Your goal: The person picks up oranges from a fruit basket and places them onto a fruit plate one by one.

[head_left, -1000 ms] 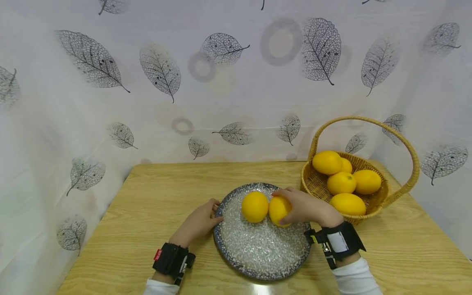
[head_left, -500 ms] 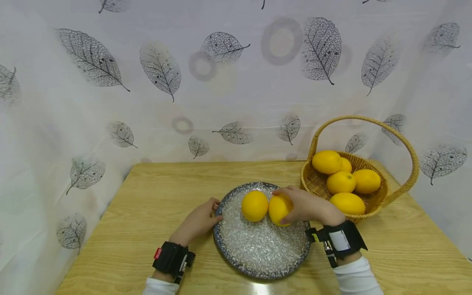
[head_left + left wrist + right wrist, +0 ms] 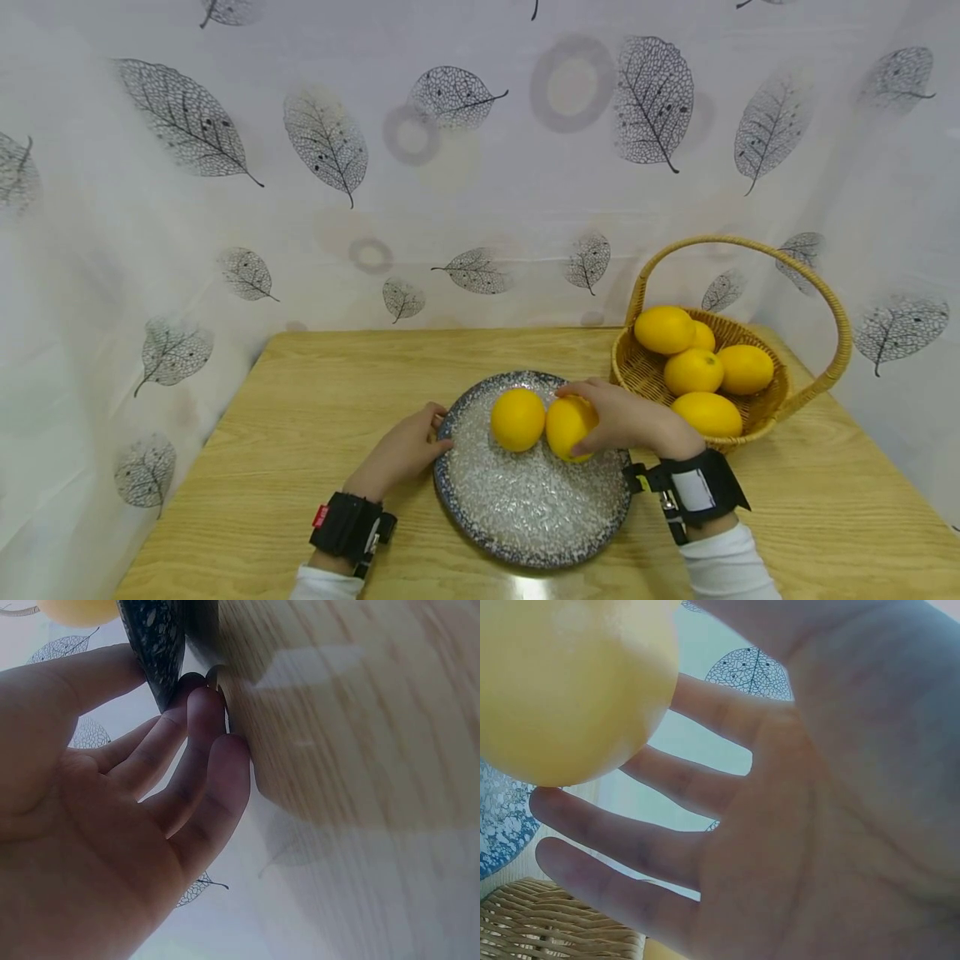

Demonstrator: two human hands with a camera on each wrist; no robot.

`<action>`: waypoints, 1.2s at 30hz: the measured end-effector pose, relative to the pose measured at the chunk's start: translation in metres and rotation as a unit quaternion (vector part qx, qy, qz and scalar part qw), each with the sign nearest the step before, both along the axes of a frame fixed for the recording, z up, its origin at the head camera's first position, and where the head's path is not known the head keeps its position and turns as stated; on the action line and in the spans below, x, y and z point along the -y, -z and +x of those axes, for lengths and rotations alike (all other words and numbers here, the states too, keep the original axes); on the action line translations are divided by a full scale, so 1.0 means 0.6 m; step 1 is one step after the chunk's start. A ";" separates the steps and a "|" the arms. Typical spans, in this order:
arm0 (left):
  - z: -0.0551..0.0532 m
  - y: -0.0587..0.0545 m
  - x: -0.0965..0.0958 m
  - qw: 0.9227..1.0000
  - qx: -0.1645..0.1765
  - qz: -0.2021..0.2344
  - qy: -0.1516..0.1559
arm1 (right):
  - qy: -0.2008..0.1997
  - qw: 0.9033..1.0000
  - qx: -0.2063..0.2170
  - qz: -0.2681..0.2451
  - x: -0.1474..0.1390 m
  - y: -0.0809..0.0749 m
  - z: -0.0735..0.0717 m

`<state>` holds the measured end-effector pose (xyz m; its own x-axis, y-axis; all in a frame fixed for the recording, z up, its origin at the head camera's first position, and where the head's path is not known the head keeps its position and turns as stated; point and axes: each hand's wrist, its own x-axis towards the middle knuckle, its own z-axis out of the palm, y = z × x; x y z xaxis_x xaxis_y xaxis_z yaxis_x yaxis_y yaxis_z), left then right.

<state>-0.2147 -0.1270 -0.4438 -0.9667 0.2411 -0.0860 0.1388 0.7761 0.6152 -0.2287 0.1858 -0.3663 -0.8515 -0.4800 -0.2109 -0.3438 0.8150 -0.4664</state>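
On a round speckled grey plate (image 3: 525, 517) with a dark rim sit two yellow lemons. My right hand (image 3: 626, 417) holds the right-hand lemon (image 3: 567, 427) between thumb and fingers, over the plate. In the right wrist view the same lemon (image 3: 570, 690) fills the upper left, with the fingertips along its side. The other lemon (image 3: 517, 420) lies close at its left. My left hand (image 3: 401, 450) grips the plate's left edge. From the left wrist, the thumb shows at the dark rim (image 3: 156, 652) and curled fingers (image 3: 225, 772) reach below it by the tabletop.
A wicker basket (image 3: 780, 408) with a tall arched handle stands at the right, behind my right wrist. Several yellow lemons (image 3: 707, 415) lie in it. Behind the wooden table (image 3: 337, 375) hangs a white curtain (image 3: 480, 208) with a leaf print.
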 end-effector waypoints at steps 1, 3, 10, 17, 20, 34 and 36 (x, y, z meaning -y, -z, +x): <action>0.000 0.000 0.000 1.000 -0.001 0.000 0.001 | 0.000 1.000 0.000 0.000 0.000 -0.001 0.000; 0.000 0.001 0.000 1.000 0.002 0.001 -0.001 | 0.000 1.000 0.000 0.000 0.000 -0.002 0.000; -0.001 0.003 0.001 1.000 0.005 -0.001 -0.001 | 0.004 1.000 -0.001 -0.002 -0.001 -0.009 0.004; 0.001 0.005 0.001 1.000 0.003 -0.004 0.000 | 0.008 1.000 0.000 -0.006 -0.003 -0.015 0.006; -0.001 0.006 0.001 1.000 0.001 -0.003 0.000 | 0.010 1.000 -0.004 -0.006 -0.004 -0.016 0.006; -0.001 0.005 0.001 1.000 0.005 0.000 0.001 | 0.008 1.000 -0.007 -0.005 -0.007 -0.015 0.004; -0.001 0.003 0.001 1.000 0.004 0.000 0.001 | 0.009 1.000 -0.007 -0.006 -0.006 -0.016 0.004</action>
<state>-0.2154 -0.1275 -0.4457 -0.9655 0.2429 -0.0941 0.1349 0.7755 0.6168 -0.2260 0.1896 -0.3566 -0.8627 -0.4670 -0.1943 -0.3354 0.8157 -0.4713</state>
